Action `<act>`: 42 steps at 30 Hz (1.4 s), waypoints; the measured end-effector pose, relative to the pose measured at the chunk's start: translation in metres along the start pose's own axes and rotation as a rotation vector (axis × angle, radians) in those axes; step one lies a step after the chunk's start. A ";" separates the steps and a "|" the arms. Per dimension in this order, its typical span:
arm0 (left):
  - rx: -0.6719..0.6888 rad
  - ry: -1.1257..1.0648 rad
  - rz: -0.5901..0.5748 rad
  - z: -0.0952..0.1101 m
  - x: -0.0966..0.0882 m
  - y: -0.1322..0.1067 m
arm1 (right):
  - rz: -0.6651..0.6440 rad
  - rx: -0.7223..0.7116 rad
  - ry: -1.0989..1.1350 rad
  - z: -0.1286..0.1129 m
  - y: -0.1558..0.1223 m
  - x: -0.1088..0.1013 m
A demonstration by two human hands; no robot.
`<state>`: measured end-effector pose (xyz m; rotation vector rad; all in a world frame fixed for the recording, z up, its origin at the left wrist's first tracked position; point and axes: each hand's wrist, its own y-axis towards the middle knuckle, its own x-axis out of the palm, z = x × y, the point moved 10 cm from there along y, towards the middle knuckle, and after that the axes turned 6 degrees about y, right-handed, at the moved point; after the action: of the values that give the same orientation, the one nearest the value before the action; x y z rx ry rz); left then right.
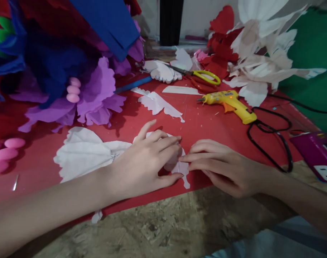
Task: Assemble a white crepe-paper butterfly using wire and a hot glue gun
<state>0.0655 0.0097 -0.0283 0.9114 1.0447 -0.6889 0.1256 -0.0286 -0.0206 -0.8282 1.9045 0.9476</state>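
Note:
My left hand [154, 157] lies with fingers spread on a white butterfly-wing-shaped cutout [185, 168] on the red sheet. My right hand [219, 161] is at the cutout's right edge, its fingertips touching it and pressed close together. Whether the right fingers pinch the edge or something small is hidden. Left of my left hand lies a second white scalloped cutout [81, 154], with a bit of thin wire at its narrow part. My left forearm crosses over its lower edge.
A yellow glue gun [230, 102] with a black cable lies beyond my right hand. Scissors [203, 77] with yellow and red handles rest behind it, near white scraps. Purple and blue paper flowers [99, 93] crowd the left. A purple power box [316, 152] sits at right.

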 end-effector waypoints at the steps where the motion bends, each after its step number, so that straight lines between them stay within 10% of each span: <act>1: -0.002 0.002 -0.001 0.000 0.000 0.000 | 0.024 0.001 -0.026 0.001 0.000 -0.006; 4: -0.008 0.006 -0.011 0.001 0.000 -0.001 | 0.249 0.190 -0.238 0.027 -0.009 -0.047; 7: -0.009 0.014 0.008 0.001 -0.003 -0.001 | 0.509 0.677 -0.567 0.080 -0.054 -0.100; 15: -0.020 0.011 0.013 0.001 -0.005 -0.002 | 0.222 1.123 -0.464 0.174 -0.114 -0.084; 24: -0.004 0.011 0.046 0.002 -0.006 -0.003 | 0.336 1.278 -0.260 0.166 -0.116 -0.088; 31: -0.046 -0.019 0.021 0.000 -0.006 -0.002 | 0.420 1.115 0.137 0.138 -0.087 -0.076; 42: -0.064 -0.035 -0.006 -0.004 -0.001 -0.002 | 0.481 1.054 0.051 0.116 -0.081 -0.072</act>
<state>0.0623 0.0121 -0.0288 0.8387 1.0333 -0.6710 0.2669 0.0427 -0.0237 0.2383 2.2865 0.0615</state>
